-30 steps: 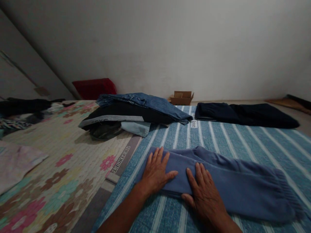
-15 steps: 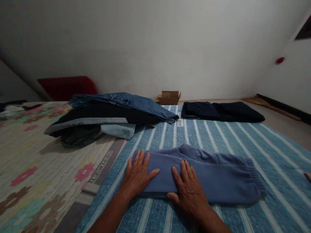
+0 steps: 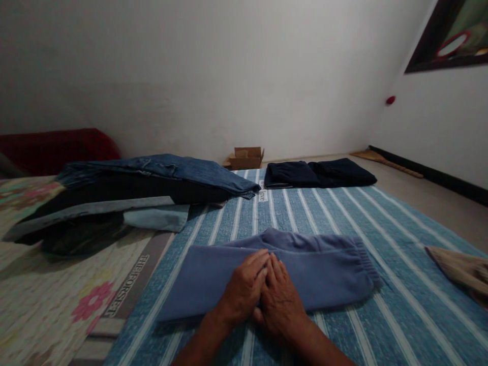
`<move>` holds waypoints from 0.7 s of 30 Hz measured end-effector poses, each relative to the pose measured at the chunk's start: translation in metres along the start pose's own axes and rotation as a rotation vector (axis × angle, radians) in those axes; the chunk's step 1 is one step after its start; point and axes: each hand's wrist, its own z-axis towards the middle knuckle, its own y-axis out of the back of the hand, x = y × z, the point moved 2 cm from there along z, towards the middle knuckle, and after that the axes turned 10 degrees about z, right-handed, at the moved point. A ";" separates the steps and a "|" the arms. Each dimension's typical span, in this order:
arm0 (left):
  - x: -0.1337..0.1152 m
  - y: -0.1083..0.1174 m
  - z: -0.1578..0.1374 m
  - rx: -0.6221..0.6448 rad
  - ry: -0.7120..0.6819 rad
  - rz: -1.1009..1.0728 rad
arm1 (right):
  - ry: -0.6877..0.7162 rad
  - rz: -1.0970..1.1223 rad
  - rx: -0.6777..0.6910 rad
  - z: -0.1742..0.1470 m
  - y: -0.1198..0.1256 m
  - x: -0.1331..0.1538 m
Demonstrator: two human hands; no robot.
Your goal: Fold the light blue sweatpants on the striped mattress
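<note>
Blue-purple sweatpants [image 3: 324, 269] lie folded lengthwise on a blue striped blanket [image 3: 400, 305], cuffed end to the right. My left hand [image 3: 242, 290] and my right hand [image 3: 280, 297] rest flat side by side on the middle of the sweatpants, fingers touching each other and pointing away from me. Neither hand grips the cloth.
A pile of jeans and dark clothes [image 3: 125, 190] lies at the left, partly on a floral mat [image 3: 46, 305]. Folded dark trousers [image 3: 320, 174] lie at the blanket's far end, a small cardboard box [image 3: 246, 157] behind. A beige cloth [image 3: 461, 269] lies at the right edge.
My hands have slid together from apart to side by side at the middle of the sweatpants. The view has swung right, showing more of the right wall.
</note>
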 end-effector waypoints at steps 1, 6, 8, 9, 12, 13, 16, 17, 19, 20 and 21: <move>-0.006 -0.006 0.005 -0.018 -0.005 -0.062 | 0.016 -0.007 -0.020 0.000 -0.002 -0.001; -0.007 -0.027 0.014 -0.107 0.048 -0.155 | 0.060 -0.011 -0.090 -0.003 0.001 -0.002; -0.002 -0.031 0.012 -0.118 0.051 -0.142 | 0.047 -0.012 -0.073 -0.006 0.008 -0.001; -0.001 -0.033 0.011 -0.118 0.039 -0.122 | 0.032 -0.013 -0.060 -0.009 0.012 0.000; 0.001 -0.039 0.009 -0.101 -0.028 -0.013 | 0.004 -0.001 -0.040 -0.022 0.030 -0.004; 0.000 -0.040 0.009 -0.094 -0.051 0.029 | 0.000 0.011 -0.056 -0.027 0.038 -0.008; -0.004 -0.043 0.009 -0.059 -0.093 0.127 | -0.079 0.015 -0.243 -0.048 0.070 -0.035; -0.005 -0.043 0.009 -0.044 -0.097 0.147 | -0.146 -0.019 -0.361 -0.056 0.083 -0.047; -0.008 -0.042 0.010 -0.008 -0.091 0.176 | -0.310 -0.132 -0.552 -0.071 0.112 -0.076; -0.009 -0.041 0.010 0.013 -0.085 0.187 | -0.405 -0.172 -0.584 -0.077 0.124 -0.090; -0.011 -0.041 0.010 0.034 -0.077 0.197 | -0.513 -0.184 -0.577 -0.082 0.136 -0.104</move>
